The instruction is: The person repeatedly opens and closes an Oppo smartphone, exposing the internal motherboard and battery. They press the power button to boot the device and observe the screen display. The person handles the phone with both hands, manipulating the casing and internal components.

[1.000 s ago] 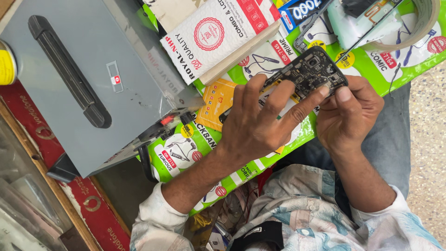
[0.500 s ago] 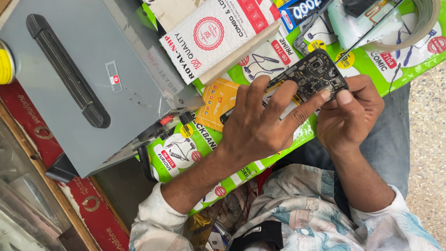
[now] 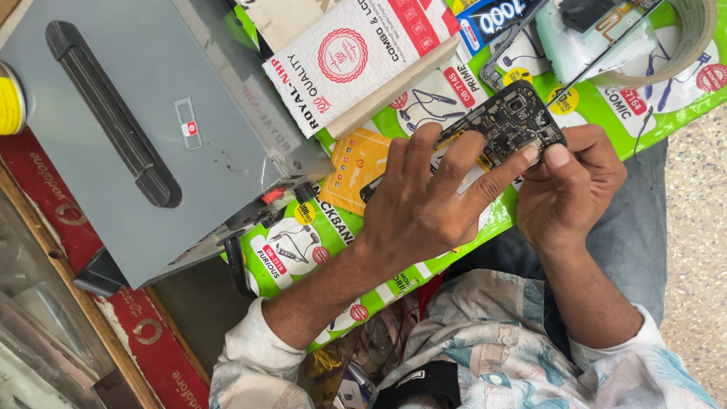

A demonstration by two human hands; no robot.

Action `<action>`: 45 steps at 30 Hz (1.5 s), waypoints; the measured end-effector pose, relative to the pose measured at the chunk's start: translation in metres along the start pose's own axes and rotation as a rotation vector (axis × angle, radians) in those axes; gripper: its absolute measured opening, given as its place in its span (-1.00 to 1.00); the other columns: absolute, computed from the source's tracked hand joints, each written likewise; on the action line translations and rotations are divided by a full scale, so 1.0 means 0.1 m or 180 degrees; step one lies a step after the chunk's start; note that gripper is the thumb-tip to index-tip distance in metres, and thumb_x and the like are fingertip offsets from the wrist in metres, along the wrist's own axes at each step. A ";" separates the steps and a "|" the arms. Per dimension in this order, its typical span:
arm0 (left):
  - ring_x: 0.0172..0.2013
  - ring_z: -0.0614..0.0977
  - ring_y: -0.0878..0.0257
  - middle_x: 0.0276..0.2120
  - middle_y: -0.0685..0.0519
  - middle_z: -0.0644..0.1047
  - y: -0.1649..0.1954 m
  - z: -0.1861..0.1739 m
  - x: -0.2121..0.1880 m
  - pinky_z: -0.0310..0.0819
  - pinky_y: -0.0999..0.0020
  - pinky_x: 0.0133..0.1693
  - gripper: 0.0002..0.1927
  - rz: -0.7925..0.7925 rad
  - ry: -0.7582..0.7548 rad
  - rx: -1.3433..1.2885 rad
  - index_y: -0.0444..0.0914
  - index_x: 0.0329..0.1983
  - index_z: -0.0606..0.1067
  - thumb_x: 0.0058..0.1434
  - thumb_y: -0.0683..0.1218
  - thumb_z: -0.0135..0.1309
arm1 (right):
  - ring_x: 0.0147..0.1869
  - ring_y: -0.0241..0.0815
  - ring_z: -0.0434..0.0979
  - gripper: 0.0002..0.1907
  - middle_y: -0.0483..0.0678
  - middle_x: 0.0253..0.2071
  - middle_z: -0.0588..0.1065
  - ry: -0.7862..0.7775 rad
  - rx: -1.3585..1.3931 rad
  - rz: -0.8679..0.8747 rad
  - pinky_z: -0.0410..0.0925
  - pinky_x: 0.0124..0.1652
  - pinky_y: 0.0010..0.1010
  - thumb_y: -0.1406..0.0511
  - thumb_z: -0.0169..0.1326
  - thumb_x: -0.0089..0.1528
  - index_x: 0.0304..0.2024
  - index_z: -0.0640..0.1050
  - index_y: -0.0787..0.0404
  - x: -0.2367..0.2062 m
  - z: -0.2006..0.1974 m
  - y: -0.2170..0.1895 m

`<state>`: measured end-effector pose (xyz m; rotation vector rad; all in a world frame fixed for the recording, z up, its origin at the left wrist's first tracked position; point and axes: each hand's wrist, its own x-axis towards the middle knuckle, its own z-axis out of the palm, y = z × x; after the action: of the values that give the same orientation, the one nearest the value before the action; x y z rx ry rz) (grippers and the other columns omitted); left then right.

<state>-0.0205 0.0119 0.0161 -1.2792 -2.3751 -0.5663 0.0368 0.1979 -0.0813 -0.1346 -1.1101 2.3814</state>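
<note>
Both hands, left (image 3: 424,208) and right (image 3: 568,189), pinch a dark circuit board (image 3: 503,121) above green packaging (image 3: 303,242).

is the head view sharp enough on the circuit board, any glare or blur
Head view: even daylight, the circuit board held between the left hand and right hand is in focus, no motion blur; mild sheen on the grey metal case; the glass at lower left is hazy with reflections.

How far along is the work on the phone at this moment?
Done: the phone lies opened, its dark circuit board bare. In hand: the left hand steadies it with spread fingers, while the right hand pinches at its edge, thumb on the board. Left: the board is uncovered, no back cover on it; loose parts and a tape roll lie above.
</note>
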 end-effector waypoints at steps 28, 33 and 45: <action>0.10 0.39 -0.07 0.08 0.05 0.29 0.01 -0.02 0.04 0.40 0.09 -0.05 -0.52 0.0026 0.0113 -0.0025 -0.09 0.38 0.43 0.40 -0.15 0.14 | -0.16 -0.23 0.56 -0.84 0.13 -0.17 0.55 -0.0027 -0.0002 -0.0064 0.46 -0.04 -0.49 0.39 0.10 0.46 -0.13 0.46 0.43 -0.02 -0.06 0.03; 0.03 0.43 0.04 0.01 0.06 0.33 -0.03 -0.07 0.06 0.45 0.11 -0.01 -0.40 -0.0430 0.0057 -0.1152 -0.01 0.31 0.49 0.15 -0.19 0.17 | -0.24 -0.17 0.49 -0.64 0.20 -0.22 0.51 -0.0011 -0.0011 -0.0167 0.42 -0.15 -0.46 0.22 0.01 0.53 -0.16 0.44 0.46 -0.05 -0.09 0.02; -0.01 0.57 -0.13 0.07 -0.44 0.45 -0.28 -0.05 0.00 0.51 0.04 0.06 -0.33 -0.2169 0.0372 -0.7852 -0.49 0.36 0.23 0.14 -0.23 0.00 | -0.43 0.01 0.48 -0.45 0.27 -0.48 0.42 -0.0510 -0.0227 -0.0367 0.38 -0.41 -0.34 0.04 -0.16 0.61 -0.17 0.40 0.43 -0.14 -0.08 -0.02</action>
<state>-0.0438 -0.0047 0.0153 -0.3494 -0.6926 -3.8437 0.0519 0.1978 -0.0868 0.0952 -1.2420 2.2829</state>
